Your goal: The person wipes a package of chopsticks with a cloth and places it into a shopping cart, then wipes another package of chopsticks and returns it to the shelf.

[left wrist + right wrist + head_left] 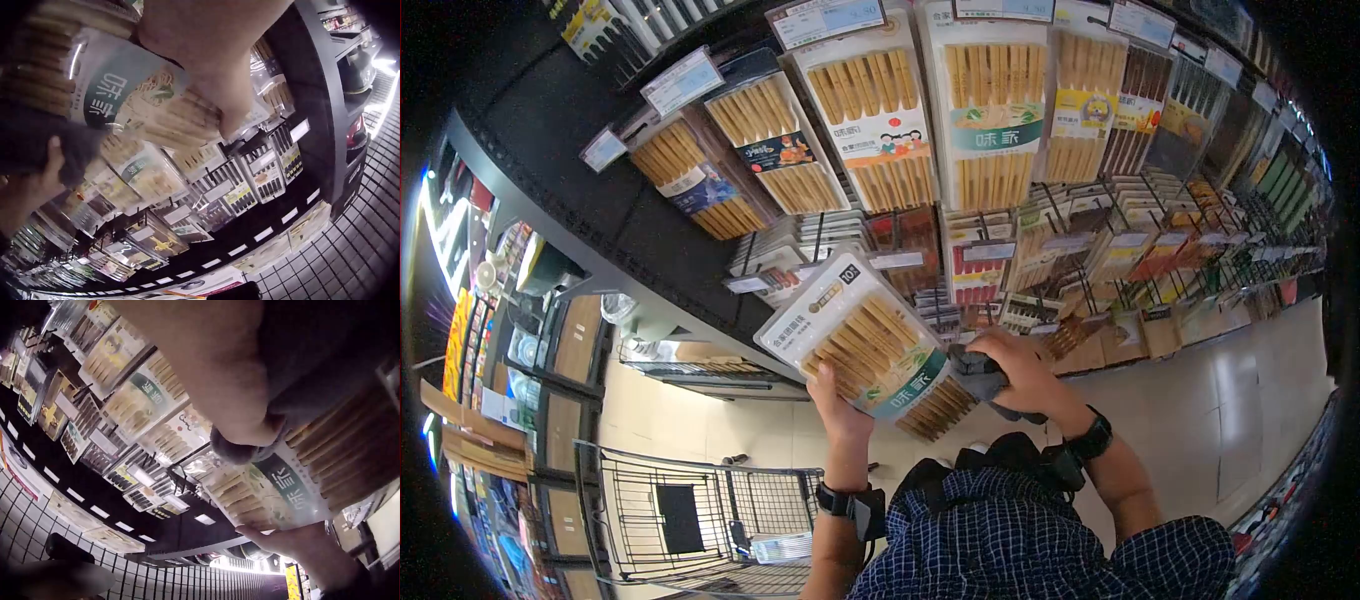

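Observation:
A clear-fronted pack of wooden chopsticks (868,340) with a green and white label is tilted in front of the person's body, below the hanging displays. My left hand (840,412) grips its lower left edge, thumb lying over the front. My right hand (1022,378) holds a bunched dark grey cloth (978,376) at the pack's right edge. In the right wrist view the cloth (312,369) overlaps part of the chopsticks, and the left hand (300,545) shows at the pack's far edge. The left wrist view shows the label (115,90) close up.
Several chopstick packs, one with a matching green label (994,130), hang on hooks with price tags (683,82). Lower rows carry more packs (980,270). A wire shopping cart (690,510) stands at lower left, near another shelf unit (570,430). Tiled floor (1180,420) lies to the right.

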Tool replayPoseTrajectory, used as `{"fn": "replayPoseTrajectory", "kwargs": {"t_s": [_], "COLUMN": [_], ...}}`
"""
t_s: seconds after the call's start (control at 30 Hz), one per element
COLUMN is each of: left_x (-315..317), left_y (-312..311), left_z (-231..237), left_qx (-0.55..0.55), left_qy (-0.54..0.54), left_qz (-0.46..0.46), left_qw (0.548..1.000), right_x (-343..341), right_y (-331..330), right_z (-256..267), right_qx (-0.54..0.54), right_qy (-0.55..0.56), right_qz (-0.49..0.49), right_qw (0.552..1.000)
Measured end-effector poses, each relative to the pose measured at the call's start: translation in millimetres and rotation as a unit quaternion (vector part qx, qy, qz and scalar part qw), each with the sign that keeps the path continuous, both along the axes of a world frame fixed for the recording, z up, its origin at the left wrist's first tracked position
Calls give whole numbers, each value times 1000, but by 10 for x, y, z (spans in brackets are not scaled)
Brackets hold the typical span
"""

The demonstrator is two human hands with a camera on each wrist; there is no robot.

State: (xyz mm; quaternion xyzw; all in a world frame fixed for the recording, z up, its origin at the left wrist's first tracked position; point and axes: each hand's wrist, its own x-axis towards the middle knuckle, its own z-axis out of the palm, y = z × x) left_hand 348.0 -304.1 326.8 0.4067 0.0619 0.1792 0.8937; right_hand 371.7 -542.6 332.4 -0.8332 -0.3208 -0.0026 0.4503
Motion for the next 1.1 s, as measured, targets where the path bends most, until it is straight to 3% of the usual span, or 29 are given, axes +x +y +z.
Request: {"fn": "replayPoseTrajectory", "kwargs": {"t_s": [0.17,0.27,0.37,0.47,0.57,0.6,0.93,1.1], "left_x": [-52,-64,-67,-110,-63,-31,60,15], "left_y": [-92,-78,-175,-88,-187,-87,17,44], "left_z": [147,246,249,182,251,242,353,492], "left_qx": [138,263,200,204,97,81,-13,0], "left_qy": [38,27,12,42,35,20,-7,-2], "left_qz": [30,-68,-31,-68,64,-11,-19,10], "left_qw": [989,962,979,976,993,996,1000,1000], "right_x": [-18,108,140,110,41,18,-124,-194], "right_y": [50,63,87,137,159,141,-13,-71], "right_z": [255,371,518,558,440,403,224,139], "right_qx": [-8,38,71,78,54,29,-51,-82], "right_qy": [-40,-64,-92,-86,-88,-90,-81,-37], "right_qz": [-29,-42,-42,-42,-40,-37,1,5], "right_qw": [999,996,992,992,994,995,995,996]}}
